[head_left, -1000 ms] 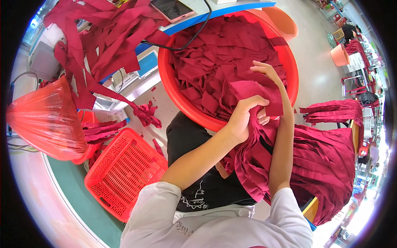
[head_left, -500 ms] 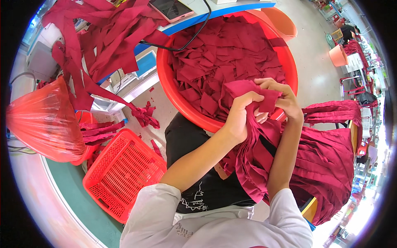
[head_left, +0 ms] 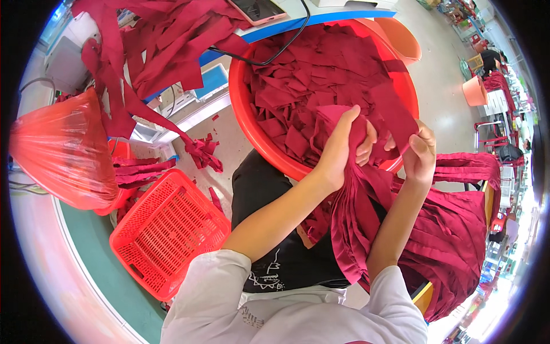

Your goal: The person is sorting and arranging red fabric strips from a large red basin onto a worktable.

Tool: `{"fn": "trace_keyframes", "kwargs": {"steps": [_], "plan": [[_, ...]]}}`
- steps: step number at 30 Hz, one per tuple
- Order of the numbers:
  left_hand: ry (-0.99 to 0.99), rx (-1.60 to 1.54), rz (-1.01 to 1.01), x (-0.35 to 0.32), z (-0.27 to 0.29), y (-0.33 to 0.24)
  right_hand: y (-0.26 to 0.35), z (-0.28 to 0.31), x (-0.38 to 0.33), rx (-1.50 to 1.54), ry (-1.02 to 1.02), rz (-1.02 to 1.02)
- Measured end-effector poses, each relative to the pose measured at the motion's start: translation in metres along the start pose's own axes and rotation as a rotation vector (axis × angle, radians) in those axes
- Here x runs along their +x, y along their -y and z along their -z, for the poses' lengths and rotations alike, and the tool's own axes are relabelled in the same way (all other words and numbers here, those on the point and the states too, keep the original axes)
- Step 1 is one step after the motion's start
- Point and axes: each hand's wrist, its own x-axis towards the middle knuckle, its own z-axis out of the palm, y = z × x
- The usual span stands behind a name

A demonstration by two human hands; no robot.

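My left hand [head_left: 342, 150] is closed round a bunch of dark red fabric strips [head_left: 350, 215], whose long tails hang down between my forearms. To its right, my right hand [head_left: 421, 152] pinches the lower corner of a single red fabric piece [head_left: 392, 113], which slants up and to the left from the fingers. Both hands are over the near right part of a large red tub [head_left: 243, 117], heaped with cut red fabric pieces [head_left: 303, 74]. Part of my left fingers is hidden behind the bunch.
A red plastic basket [head_left: 172, 235] lies on the left, below a filled red plastic bag [head_left: 63, 149]. Long red strips [head_left: 172, 40] and a phone [head_left: 258, 10] lie on the table. A black cable [head_left: 281, 49] hangs over the tub. More strips [head_left: 452, 229] drape at right.
My right hand has moved right and away from my left, with a single fabric piece now between its fingers. My left hand keeps its hold on the bunch. The whole view has shifted slightly.
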Motion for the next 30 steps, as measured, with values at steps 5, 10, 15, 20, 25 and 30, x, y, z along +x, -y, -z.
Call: {"fn": "trace_keyframes", "kwargs": {"steps": [5, 10, 15, 20, 25, 30], "plan": [[-0.116, 0.299, -0.092, -0.003, -0.012, 0.011, -0.003, -0.018, 0.004, 0.011, -0.107, -0.032], [0.042, 0.246, -0.248, -0.004, -0.012, 0.016, -0.004, -0.018, 0.006, 0.04, -0.162, -0.011], [0.067, 0.295, -0.308, -0.006, -0.017, 0.021, -0.003, -0.014, 0.003, 0.049, -0.108, -0.129], [-0.048, 0.266, -0.165, -0.01, -0.02, 0.016, 0.002, -0.013, 0.004, -0.104, 0.075, -0.372], [-0.117, 0.18, -0.215, -0.006, -0.011, 0.02, -0.002, -0.02, 0.008, -0.142, 0.017, -0.452], [-0.176, 0.098, -0.176, -0.007, -0.01, 0.022, -0.001, -0.02, 0.007, -0.113, -0.002, -0.47]]}}
